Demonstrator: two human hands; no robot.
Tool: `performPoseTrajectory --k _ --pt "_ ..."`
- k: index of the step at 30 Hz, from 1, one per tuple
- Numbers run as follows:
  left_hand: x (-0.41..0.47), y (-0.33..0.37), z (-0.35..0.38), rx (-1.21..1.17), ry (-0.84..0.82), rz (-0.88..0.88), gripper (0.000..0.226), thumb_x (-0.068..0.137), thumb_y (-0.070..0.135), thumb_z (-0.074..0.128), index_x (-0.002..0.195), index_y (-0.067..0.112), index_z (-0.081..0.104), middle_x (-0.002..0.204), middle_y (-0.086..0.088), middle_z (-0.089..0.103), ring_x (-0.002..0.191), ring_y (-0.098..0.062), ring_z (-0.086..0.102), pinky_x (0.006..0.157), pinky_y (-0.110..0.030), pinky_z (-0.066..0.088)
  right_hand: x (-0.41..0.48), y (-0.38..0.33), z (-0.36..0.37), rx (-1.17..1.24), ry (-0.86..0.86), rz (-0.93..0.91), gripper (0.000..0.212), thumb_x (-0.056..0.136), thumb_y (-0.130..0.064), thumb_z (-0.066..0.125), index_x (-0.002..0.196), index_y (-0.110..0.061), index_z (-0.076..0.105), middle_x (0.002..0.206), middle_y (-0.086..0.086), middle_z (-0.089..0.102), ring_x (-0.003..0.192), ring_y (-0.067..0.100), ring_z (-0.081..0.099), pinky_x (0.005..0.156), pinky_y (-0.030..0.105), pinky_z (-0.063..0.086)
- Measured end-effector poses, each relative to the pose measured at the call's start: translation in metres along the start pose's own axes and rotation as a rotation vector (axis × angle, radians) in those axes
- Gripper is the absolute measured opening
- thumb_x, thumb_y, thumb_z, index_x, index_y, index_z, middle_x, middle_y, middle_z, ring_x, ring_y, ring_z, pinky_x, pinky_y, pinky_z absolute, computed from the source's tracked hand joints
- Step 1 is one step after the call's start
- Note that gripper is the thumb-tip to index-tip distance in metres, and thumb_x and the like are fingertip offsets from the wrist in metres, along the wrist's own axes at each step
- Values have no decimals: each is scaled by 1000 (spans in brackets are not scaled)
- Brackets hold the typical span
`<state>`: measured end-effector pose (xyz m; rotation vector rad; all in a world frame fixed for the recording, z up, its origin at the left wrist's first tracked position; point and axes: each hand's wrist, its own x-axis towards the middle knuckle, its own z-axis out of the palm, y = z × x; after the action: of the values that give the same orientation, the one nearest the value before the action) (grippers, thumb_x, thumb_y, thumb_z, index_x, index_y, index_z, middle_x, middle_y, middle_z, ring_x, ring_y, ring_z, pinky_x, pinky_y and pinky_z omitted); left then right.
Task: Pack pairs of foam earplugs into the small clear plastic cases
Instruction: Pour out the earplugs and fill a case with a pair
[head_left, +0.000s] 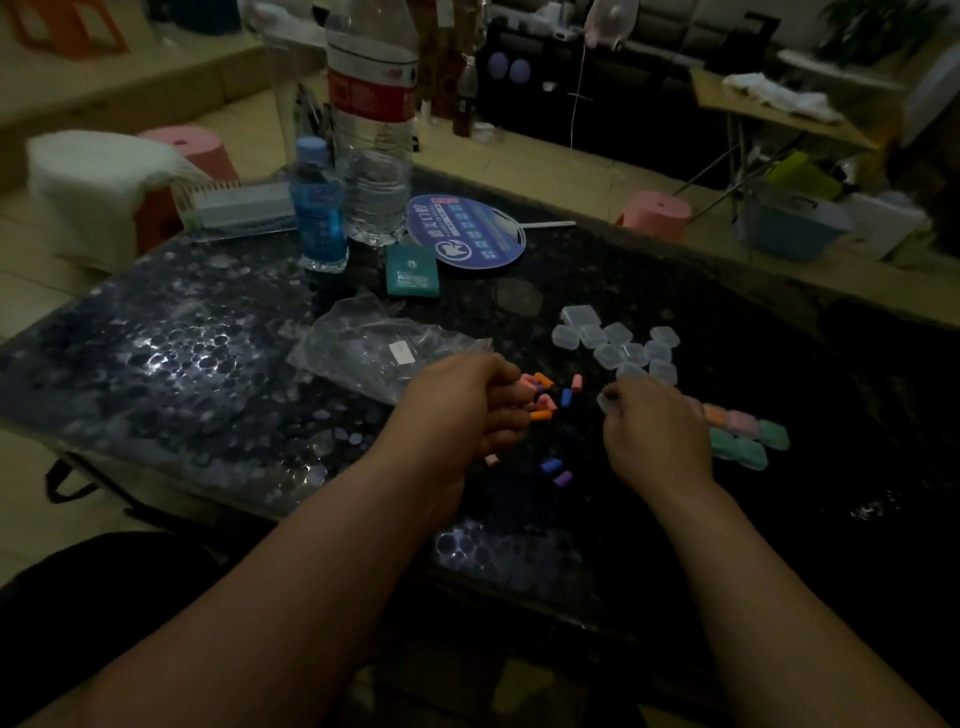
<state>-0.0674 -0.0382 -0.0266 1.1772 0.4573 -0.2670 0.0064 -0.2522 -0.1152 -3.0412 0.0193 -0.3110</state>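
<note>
Several loose foam earplugs (551, 399) in orange, pink, blue and purple lie on the dark table between my hands. My left hand (467, 405) is curled over the left side of the pile, its fingers closed on several earplugs. My right hand (649, 421) grips a small clear plastic case (605, 401) at its fingertips. Behind it lies a cluster of several empty clear cases (618, 343). To the right of my right hand sits a row of cases filled with orange, pink and green earplugs (745, 434).
A crumpled clear plastic bag (374, 348) lies left of the pile. Further back stand a large water bottle (373, 119), a small blue bottle (318, 208), a round blue fan (467, 231) and a green packet (413, 271). The table's near edge (363, 525) runs under my forearms.
</note>
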Motion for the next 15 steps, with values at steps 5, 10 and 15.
performPoseTrajectory --k 5,10,15 --pt "-12 0 6 24 -57 4 24 102 8 45 85 6 63 95 -18 52 70 -19 41 61 -27 31 -17 10 -5 119 -64 18 11 94 -30 69 102 -24 73 117 5 64 102 30 66 79 43 57" --pt "-10 -8 3 88 -77 10 22 102 5 44 87 9 60 90 -14 46 64 -16 37 60 -27 26 -27 15 -15 133 -166 91 18 93 -30 67 109 -25 74 114 7 69 101 29 68 80 43 61" --pt "-8 -17 13 224 -84 79 18 105 4 46 96 5 62 79 -11 54 63 -16 44 57 -26 34 -29 6 -38 527 -227 235 6 90 -25 73 95 -28 73 96 -2 75 88 18 71 83 37 60"
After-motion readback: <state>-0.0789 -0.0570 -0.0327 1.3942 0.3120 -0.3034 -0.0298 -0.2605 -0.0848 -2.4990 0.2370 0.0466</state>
